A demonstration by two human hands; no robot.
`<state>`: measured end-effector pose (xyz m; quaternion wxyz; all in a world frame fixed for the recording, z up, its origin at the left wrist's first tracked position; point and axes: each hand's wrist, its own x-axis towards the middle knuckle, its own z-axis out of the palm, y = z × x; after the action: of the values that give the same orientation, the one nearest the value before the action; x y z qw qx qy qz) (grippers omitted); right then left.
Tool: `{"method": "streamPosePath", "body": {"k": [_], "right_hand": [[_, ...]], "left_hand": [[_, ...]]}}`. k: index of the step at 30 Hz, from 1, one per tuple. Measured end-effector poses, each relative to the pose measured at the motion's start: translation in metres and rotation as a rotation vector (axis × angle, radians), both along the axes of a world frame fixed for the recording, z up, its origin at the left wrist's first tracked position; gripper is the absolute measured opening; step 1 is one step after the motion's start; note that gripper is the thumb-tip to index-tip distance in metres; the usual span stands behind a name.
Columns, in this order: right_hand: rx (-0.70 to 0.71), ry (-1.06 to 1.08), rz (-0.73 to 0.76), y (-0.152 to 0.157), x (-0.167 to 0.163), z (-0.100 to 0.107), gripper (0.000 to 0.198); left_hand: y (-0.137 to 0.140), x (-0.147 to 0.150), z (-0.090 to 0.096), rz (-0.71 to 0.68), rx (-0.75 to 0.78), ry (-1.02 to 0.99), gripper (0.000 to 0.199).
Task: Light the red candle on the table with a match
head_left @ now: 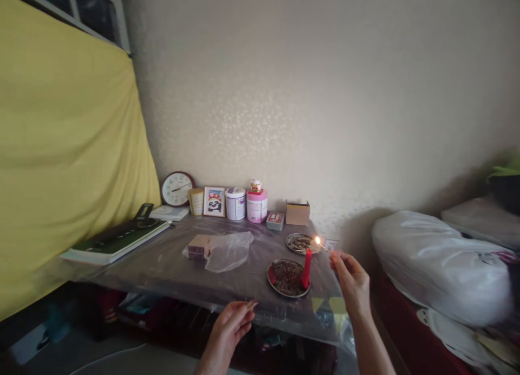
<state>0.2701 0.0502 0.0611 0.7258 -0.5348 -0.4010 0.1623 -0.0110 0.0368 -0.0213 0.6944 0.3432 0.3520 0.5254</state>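
Observation:
My right hand [352, 280] pinches a burning match [324, 247] by its end, the flame up and to the left of the fingertips. Below the flame and slightly left, apart from it, a red candle [307, 269] stands slightly tilted on the right side of a round metal plate [278, 289]. The candle shows no flame. A lump of red wax [272, 276] lies at the plate's left edge. My left hand [231, 325], in front of the table edge, is closed around what looks like a small matchbox [252, 305], mostly hidden by the fingers.
A second metal plate [289, 243] with used matchsticks lies behind the candle. A wrapped block of small boxes [199, 246] lies on the plastic-covered table [162, 266]. Clock [177, 189], tins [235, 204] and cardboard box [298, 213] line the wall. White bags [430, 261] are at right.

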Motion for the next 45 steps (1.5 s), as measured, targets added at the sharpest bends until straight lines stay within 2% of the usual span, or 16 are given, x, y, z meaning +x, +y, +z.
{"method": "streamPosePath", "body": {"k": [10, 17, 25, 45], "right_hand": [[0.018, -0.064, -0.032, -0.002, -0.002, 0.002, 0.033], [0.013, -0.086, -0.015, -0.002, -0.006, 0.003, 0.033], [0.018, -0.108, -0.002, 0.0, -0.008, 0.001, 0.035], [-0.015, -0.128, -0.004, 0.003, -0.009, -0.002, 0.035]], "left_hand": [[0.002, -0.001, -0.003, -0.009, -0.032, 0.013, 0.043], [0.0, -0.002, 0.004, -0.028, -0.041, 0.012, 0.044], [-0.002, -0.002, 0.001, -0.03, -0.02, 0.021, 0.04], [-0.005, -0.001, 0.009, -0.027, -0.029, 0.033, 0.043]]}}
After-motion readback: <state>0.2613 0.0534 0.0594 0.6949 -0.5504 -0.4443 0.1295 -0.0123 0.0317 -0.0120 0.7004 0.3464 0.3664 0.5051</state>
